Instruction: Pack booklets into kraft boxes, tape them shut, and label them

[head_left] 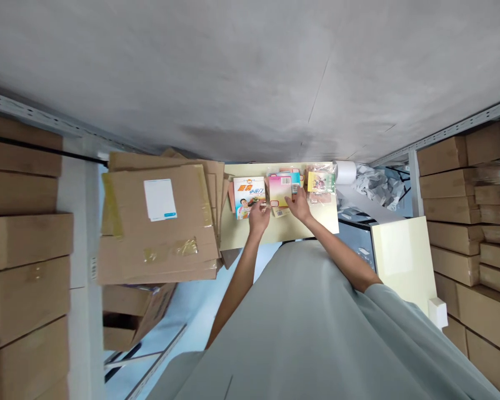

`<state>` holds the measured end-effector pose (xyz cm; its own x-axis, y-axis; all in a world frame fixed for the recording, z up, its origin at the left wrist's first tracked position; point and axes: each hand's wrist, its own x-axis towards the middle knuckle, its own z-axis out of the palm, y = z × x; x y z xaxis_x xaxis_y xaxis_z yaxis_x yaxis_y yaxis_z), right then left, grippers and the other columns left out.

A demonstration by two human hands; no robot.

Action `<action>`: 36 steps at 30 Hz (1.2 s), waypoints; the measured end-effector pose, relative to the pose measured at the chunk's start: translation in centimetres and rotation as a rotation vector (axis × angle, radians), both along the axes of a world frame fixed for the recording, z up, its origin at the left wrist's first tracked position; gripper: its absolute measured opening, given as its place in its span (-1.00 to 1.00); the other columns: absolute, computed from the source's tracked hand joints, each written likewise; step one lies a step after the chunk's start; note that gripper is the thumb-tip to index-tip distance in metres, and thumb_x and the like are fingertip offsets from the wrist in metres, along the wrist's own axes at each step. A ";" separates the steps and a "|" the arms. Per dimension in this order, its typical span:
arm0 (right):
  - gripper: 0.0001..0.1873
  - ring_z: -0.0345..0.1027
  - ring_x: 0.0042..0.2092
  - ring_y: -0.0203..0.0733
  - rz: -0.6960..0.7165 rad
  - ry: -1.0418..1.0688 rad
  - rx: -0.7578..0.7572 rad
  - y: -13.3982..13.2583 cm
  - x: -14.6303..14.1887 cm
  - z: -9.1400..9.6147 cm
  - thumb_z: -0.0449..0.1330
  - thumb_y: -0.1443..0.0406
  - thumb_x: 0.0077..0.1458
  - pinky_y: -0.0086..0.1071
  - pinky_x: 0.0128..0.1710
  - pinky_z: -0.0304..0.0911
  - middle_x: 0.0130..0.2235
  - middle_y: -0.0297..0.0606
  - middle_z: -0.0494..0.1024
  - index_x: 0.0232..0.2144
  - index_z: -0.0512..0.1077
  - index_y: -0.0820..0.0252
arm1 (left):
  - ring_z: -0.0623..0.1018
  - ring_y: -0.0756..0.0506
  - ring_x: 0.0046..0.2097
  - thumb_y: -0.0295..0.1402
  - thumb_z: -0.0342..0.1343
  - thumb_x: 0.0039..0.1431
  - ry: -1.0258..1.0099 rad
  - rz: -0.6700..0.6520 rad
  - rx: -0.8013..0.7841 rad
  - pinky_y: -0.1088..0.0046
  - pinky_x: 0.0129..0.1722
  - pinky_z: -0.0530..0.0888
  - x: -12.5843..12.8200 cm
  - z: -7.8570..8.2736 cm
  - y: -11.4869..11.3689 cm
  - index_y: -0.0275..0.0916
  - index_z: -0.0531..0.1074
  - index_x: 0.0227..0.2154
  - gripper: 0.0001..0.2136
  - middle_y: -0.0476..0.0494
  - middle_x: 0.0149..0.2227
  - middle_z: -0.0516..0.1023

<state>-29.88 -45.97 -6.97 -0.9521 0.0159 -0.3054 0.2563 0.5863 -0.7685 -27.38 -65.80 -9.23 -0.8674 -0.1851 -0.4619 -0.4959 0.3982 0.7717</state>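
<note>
A book with a white, blue and orange cover showing a person and food lies on the cream table. My left hand is at its lower right corner, fingers curled together over the edge. Just right of it lies a pink-and-yellow book with a barcode, on top of other books whose edges stick out. My right hand rests at that stack's right side, thumb and fingers apart. Farther right are clear-wrapped packets with yellow and green print.
Flattened cardboard boxes lean at the table's left. A white roll and crumpled paper are at the right, above a cream cabinet top. Shelves of cartons flank both sides; a grey wall stands behind.
</note>
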 end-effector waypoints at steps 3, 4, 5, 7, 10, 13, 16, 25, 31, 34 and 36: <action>-0.23 -0.10 0.68 0.26 -0.021 0.009 0.014 -0.5 0.5 1.0 0.22 0.08 0.42 0.18 0.66 -0.09 0.60 0.14 0.20 0.54 0.25 0.24 | 0.49 -0.40 0.43 -0.34 0.23 0.31 0.067 0.102 -0.280 -0.07 0.47 0.42 0.2 0.1 -3.3 -0.24 0.47 0.29 -0.51 -0.47 0.31 0.55; -0.27 -0.12 0.68 0.26 -0.002 0.032 0.010 -0.8 0.6 1.2 0.21 0.09 0.43 0.18 0.67 -0.12 0.60 0.12 0.20 0.52 0.28 0.23 | 0.44 -0.44 0.46 -0.33 0.25 0.31 0.040 0.125 -0.352 -0.12 0.49 0.38 0.1 0.1 -4.1 -0.27 0.43 0.32 -0.46 -0.52 0.33 0.51; -0.30 -0.13 0.68 0.25 0.023 0.054 0.005 -1.1 0.7 1.3 0.21 0.10 0.44 0.18 0.68 -0.15 0.60 0.10 0.21 0.50 0.32 0.21 | 0.43 -0.48 0.47 -0.31 0.28 0.30 -0.010 0.136 -0.400 -0.15 0.49 0.37 0.1 0.0 -4.6 -0.32 0.40 0.35 -0.42 -0.57 0.34 0.49; -0.37 -0.15 0.69 0.26 0.071 0.071 -0.003 -2.0 0.9 1.2 0.25 0.11 0.43 0.18 0.69 -0.20 0.58 0.06 0.25 0.43 0.42 0.19 | 0.46 -0.55 0.43 -0.29 0.31 0.29 -0.108 0.107 -0.431 -0.18 0.44 0.40 0.0 0.0 -5.1 -0.41 0.34 0.38 -0.34 -0.67 0.33 0.48; -0.45 -0.11 0.68 0.29 0.121 0.040 -0.012 -3.1 1.3 0.7 0.28 0.11 0.42 0.21 0.68 -0.21 0.56 0.08 0.31 0.34 0.51 0.20 | 0.48 -0.59 0.40 -0.34 0.37 0.22 -0.126 0.028 -0.435 -0.16 0.41 0.42 0.2 0.1 -4.6 -0.48 0.26 0.44 -0.22 -0.77 0.37 0.43; -0.48 -0.03 0.66 0.28 0.137 0.007 -0.033 -3.8 1.7 0.2 0.31 0.12 0.39 0.22 0.66 -0.12 0.53 0.10 0.37 0.29 0.55 0.19 | 0.47 -0.59 0.41 -0.35 0.41 0.18 -0.102 0.017 -0.470 -0.14 0.40 0.42 0.2 0.4 -3.7 -0.47 0.22 0.46 -0.17 -0.77 0.36 0.45; -0.51 0.07 0.62 0.28 0.158 -0.004 -0.038 -4.0 1.8 0.4 0.35 0.16 0.35 0.21 0.63 -0.02 0.49 0.13 0.43 0.24 0.58 0.21 | 0.55 -0.55 0.34 -0.33 0.25 0.35 -0.084 0.025 -0.436 -0.10 0.34 0.48 -0.1 1.4 -3.3 -0.40 0.40 0.32 -0.47 -0.66 0.26 0.56; -0.43 0.61 0.21 0.22 0.001 -0.112 -0.411 -1.6 1.7 4.9 0.48 -0.09 0.20 0.07 0.28 0.52 0.15 0.04 0.72 0.08 0.65 0.14 | 0.68 -0.32 0.06 -0.07 0.10 0.54 0.285 0.031 -0.219 0.19 0.10 0.57 3.1 11.4 -2.8 -0.18 0.51 0.03 -0.71 -0.32 0.03 0.68; -0.31 0.68 0.10 0.14 -0.200 -0.103 -0.688 5.0 4.4 10.3 0.55 -0.21 0.05 -0.04 0.13 0.62 0.06 -0.13 0.79 0.03 0.63 0.07 | 0.66 -0.13 -0.23 0.22 0.25 0.35 0.258 -0.080 0.319 0.41 -0.21 0.55 4.6 15.0 3.1 -0.15 0.50 -0.13 -0.51 -0.13 -0.19 0.70; -0.36 0.68 0.11 0.15 -0.366 -0.023 -0.672 9.0 7.6 12.4 0.58 -0.19 0.04 -0.03 0.17 0.60 0.03 -0.16 0.80 -0.01 0.65 0.07 | 0.68 -0.16 -0.23 0.25 0.32 0.26 0.139 -0.209 0.448 0.38 -0.22 0.58 4.5 14.7 6.5 -0.18 0.56 -0.14 -0.47 -0.17 -0.19 0.73; -0.39 0.68 0.12 0.14 -0.482 0.027 -0.671 11.3 10.4 13.6 0.57 -0.17 0.07 -0.02 0.19 0.60 0.03 -0.17 0.81 -0.02 0.66 0.07 | 0.72 -0.20 -0.17 0.26 0.32 0.24 0.055 -0.310 0.532 0.31 -0.16 0.64 4.4 14.2 8.7 -0.19 0.60 -0.09 -0.44 -0.22 -0.12 0.76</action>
<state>-19.50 -34.66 6.61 -0.8948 0.2467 -0.3720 0.3385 -0.1684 -0.9258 -22.97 -57.09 4.96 -0.8693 0.3228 -0.3743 -0.3721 0.0712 0.9255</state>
